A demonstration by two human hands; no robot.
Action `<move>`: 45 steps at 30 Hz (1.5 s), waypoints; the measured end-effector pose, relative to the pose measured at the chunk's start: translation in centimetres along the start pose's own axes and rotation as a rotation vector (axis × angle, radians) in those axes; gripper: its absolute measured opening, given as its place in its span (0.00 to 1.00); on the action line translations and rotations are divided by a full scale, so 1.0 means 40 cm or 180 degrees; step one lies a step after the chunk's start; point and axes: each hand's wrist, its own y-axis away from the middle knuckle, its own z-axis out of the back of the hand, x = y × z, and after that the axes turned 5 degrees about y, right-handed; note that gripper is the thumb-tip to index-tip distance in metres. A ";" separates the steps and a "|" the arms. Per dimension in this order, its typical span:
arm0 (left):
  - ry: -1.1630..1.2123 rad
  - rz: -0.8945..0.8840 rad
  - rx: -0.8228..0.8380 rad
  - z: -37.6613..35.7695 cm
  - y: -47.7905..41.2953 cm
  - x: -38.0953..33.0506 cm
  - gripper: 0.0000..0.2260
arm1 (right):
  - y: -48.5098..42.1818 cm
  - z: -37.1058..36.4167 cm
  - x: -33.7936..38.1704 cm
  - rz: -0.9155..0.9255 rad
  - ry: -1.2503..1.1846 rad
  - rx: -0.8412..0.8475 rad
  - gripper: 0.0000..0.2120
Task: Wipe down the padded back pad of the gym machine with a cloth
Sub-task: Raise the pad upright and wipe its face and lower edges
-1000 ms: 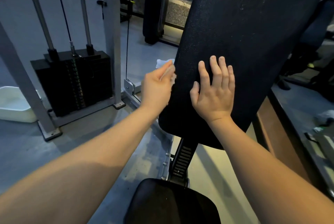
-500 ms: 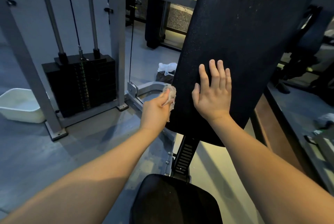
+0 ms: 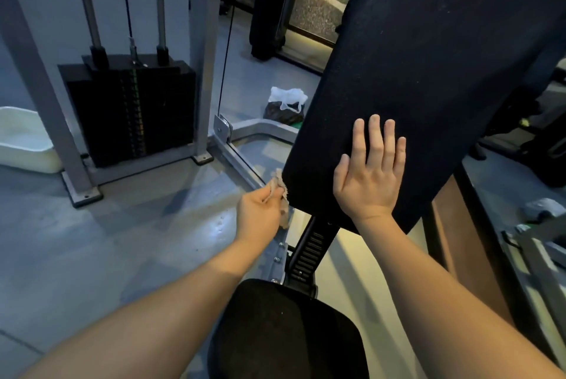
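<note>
The black padded back pad (image 3: pixel 428 66) rises tilted from lower centre to the top right. My right hand (image 3: pixel 369 176) lies flat on the pad's lower front face, fingers spread, holding nothing. My left hand (image 3: pixel 260 213) is closed on a crumpled beige cloth (image 3: pixel 280 187) and presses it against the pad's lower left edge, near the bottom corner. Part of the cloth hangs below my fingers.
A black seat pad (image 3: pixel 288 332) sits below the back pad on a notched black post (image 3: pixel 309 253). The weight stack (image 3: pixel 131 106) with its grey frame stands at left, a white tub (image 3: pixel 24 139) beyond it. A bag (image 3: pixel 286 106) lies on the floor behind.
My left hand has slid the cloth down the pad's left edge, from about mid-height to the bottom corner. My right hand has stayed flat on the pad.
</note>
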 end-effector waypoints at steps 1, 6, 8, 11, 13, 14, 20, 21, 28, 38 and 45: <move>0.0026 0.0017 -0.0061 -0.002 -0.019 -0.002 0.12 | 0.001 -0.002 0.002 0.0005 -0.0017 -0.0024 0.29; 0.0201 -0.0274 0.0221 0.000 -0.070 -0.079 0.14 | 0.004 -0.012 0.003 -0.0017 -0.0012 -0.0166 0.29; 0.0051 -0.0441 0.0173 -0.031 -0.123 -0.156 0.18 | 0.005 -0.015 0.003 -0.0028 -0.0019 -0.0228 0.29; 0.0422 -0.0571 0.0458 -0.091 -0.225 -0.283 0.12 | 0.005 -0.019 0.004 -0.0013 -0.0038 -0.0260 0.29; 0.0420 -0.0739 0.0549 -0.096 -0.247 -0.309 0.10 | 0.005 -0.021 0.003 -0.0006 -0.0051 -0.0265 0.28; 0.0257 -0.0778 0.0561 -0.086 -0.236 -0.296 0.10 | 0.006 -0.021 0.001 -0.0006 -0.0054 -0.0269 0.28; 0.0024 -0.0424 0.0484 -0.040 -0.167 -0.179 0.11 | 0.005 -0.018 0.001 -0.0003 -0.0034 -0.0241 0.28; 0.0188 -0.0477 0.0419 -0.063 -0.191 -0.213 0.11 | 0.005 -0.018 0.001 0.0010 -0.0041 -0.0239 0.28; 0.0191 -0.1214 0.0435 -0.118 -0.255 -0.330 0.13 | 0.007 -0.021 -0.001 0.0032 -0.0001 -0.0314 0.27; 0.0540 -0.0323 0.0140 -0.020 -0.025 -0.010 0.15 | 0.005 -0.017 0.001 0.0029 0.0013 -0.0217 0.28; 0.1607 0.1166 -0.0336 -0.066 -0.098 -0.032 0.11 | 0.009 -0.020 -0.004 0.0069 -0.0031 -0.0215 0.28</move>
